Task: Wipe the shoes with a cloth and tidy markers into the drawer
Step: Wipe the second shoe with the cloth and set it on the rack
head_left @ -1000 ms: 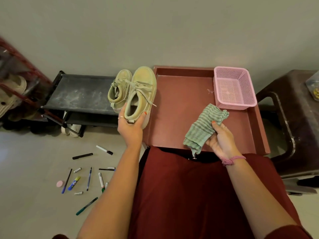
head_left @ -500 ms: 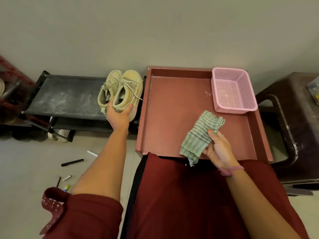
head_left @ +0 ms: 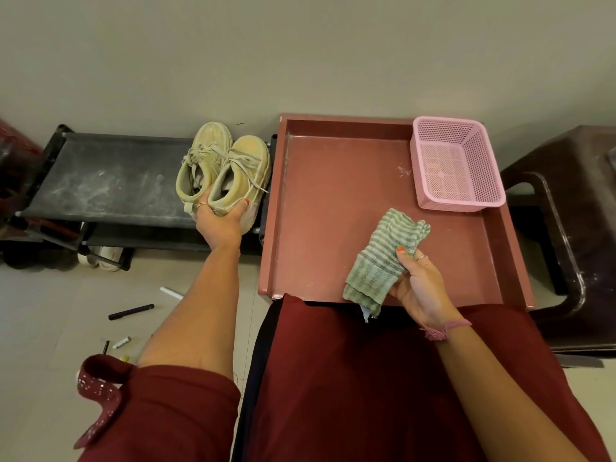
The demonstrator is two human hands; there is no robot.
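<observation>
My left hand (head_left: 219,222) grips a pair of pale beige laced shoes (head_left: 226,166) by their heels, holding them at the right end of the black shoe rack (head_left: 106,178). A green striped cloth (head_left: 383,261) hangs bunched in my right hand (head_left: 418,285), above the front part of the open reddish-brown drawer (head_left: 333,195). Markers lie scattered on the floor at the left: a black one (head_left: 131,312), a white one (head_left: 171,293) and a small white one (head_left: 121,342). My left arm and sleeve hide others.
A pink plastic mesh basket (head_left: 456,161) sits in the drawer's back right corner. A dark brown plastic stool (head_left: 573,228) stands to the right. White footwear (head_left: 100,258) lies under the rack. More shoes (head_left: 13,181) sit at the far left.
My left hand has carried the shoes left and away from the drawer's edge onto the rack's right end. My right hand with the cloth has stayed almost still.
</observation>
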